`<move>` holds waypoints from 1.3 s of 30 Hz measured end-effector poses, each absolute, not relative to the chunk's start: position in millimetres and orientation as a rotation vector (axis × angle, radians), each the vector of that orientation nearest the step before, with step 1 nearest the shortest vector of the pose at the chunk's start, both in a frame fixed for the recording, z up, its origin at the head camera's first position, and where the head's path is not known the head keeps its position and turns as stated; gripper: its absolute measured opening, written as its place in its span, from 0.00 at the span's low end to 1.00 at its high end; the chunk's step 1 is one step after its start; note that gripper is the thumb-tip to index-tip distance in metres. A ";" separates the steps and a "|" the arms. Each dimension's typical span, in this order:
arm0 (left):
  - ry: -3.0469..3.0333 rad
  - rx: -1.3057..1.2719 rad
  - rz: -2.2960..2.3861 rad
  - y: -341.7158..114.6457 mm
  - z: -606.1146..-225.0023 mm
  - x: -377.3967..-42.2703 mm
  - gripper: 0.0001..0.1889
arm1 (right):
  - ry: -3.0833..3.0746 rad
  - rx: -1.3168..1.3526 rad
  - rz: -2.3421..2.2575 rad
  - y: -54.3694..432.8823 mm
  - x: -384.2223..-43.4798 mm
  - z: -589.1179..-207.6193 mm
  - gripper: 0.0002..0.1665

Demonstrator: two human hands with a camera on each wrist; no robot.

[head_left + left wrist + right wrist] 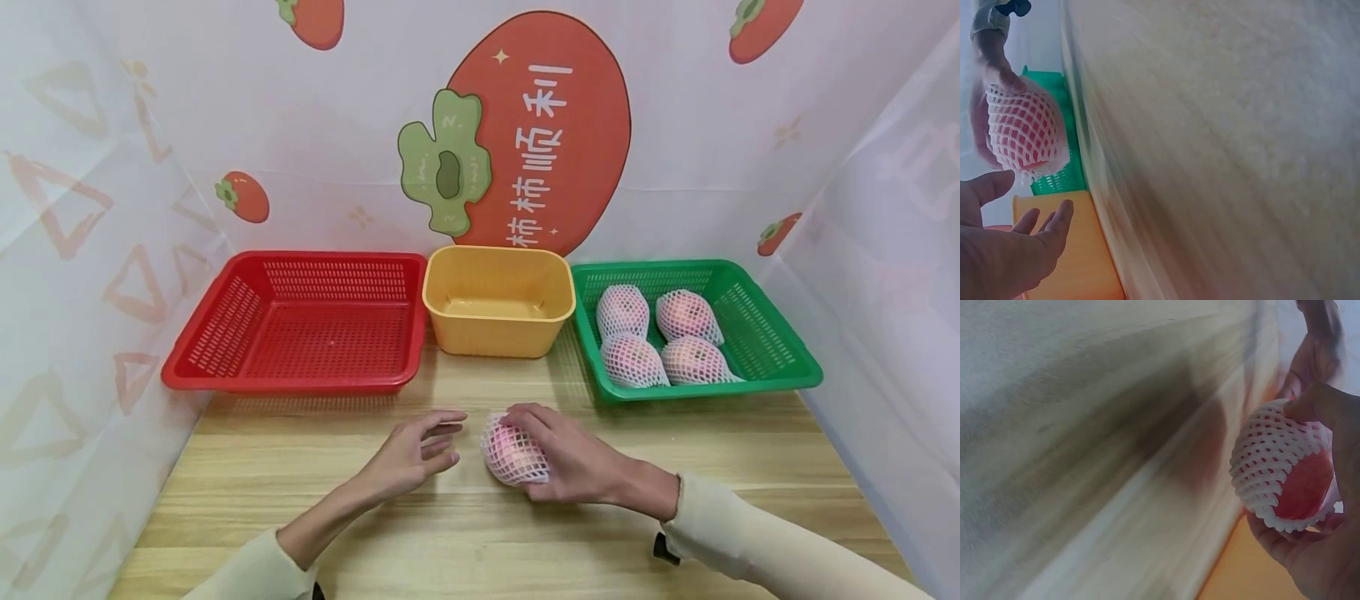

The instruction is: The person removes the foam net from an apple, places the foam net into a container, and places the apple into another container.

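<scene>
My right hand (573,454) grips a round reddish fruit (513,450) wrapped in a white foam net, in front of the yellow bin. In the right wrist view, thumb and fingers curl round the netted fruit (1279,462), whose red skin shows at the net's open end. Just left of it, my left hand (412,454) holds nothing, its fingers loosely bent toward the fruit without touching it. The left wrist view shows the left palm (1016,250) facing the fruit (1025,131) across a gap. What kind of fruit it is, the net partly hides.
A red basket (330,390) stands at the back left with nothing in it. Beside it is an empty yellow bin (495,333). At the back right, a green basket (780,383) holds several netted fruits (630,360). White printed cloth (337,125) encloses the wooden table (420,550).
</scene>
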State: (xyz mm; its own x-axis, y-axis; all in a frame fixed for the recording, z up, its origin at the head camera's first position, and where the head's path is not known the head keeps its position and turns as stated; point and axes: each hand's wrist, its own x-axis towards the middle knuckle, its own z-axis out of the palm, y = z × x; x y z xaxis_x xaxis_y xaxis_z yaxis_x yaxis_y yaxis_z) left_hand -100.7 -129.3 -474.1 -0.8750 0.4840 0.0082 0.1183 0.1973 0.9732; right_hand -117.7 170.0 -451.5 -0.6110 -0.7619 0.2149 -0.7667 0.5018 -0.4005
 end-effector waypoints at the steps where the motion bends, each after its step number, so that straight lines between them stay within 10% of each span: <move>1: 2.176 0.570 1.729 -128.1 -475.0 -101.0 0.28 | -2.714 1.395 0.731 169.4 -117.3 -453.8 0.53; 23: 2.382 0.621 1.609 -108.8 -484.8 -106.4 0.10 | -2.547 1.550 0.760 158.8 -117.3 -475.7 0.53; 39: 2.135 0.499 1.697 -105.0 -482.8 -103.7 0.16 | -2.533 1.584 0.743 160.5 -115.5 -478.1 0.55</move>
